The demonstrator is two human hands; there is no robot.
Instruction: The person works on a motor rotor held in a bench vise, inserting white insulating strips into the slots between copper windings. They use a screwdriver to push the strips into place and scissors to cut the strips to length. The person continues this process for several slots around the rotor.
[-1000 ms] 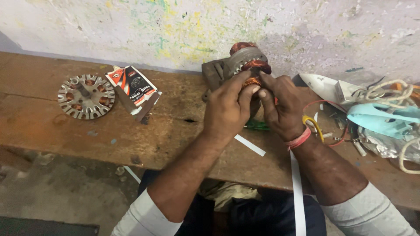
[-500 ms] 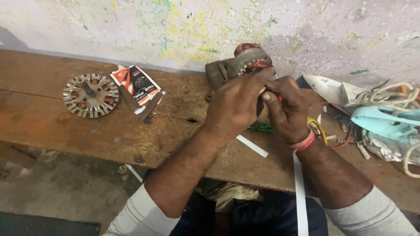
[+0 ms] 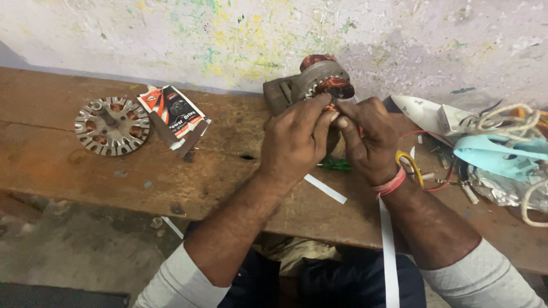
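Observation:
A grey motor stator with copper-red windings (image 3: 319, 77) stands tilted at the back of the wooden bench (image 3: 51, 165). My left hand (image 3: 297, 140) reaches up to its lower edge, fingertips pressed on the windings. My right hand (image 3: 368, 140) meets it there, fingers pinched against the same spot; what lies between the fingertips is hidden. A red band circles my right wrist. A long white strip (image 3: 388, 254) hangs down off the bench by my right forearm.
A round slotted metal rotor disc (image 3: 111, 125) lies at the left. A small printed carton (image 3: 174, 114) lies beside it. A green-handled tool (image 3: 337, 164) shows under my hands. A white and pale-blue iron, wires and cord (image 3: 496, 148) crowd the right end.
Both hands have shifted slightly up along the stator's lower edge and stay on the windings. The view has drifted a little; the other things on the bench lie as before.

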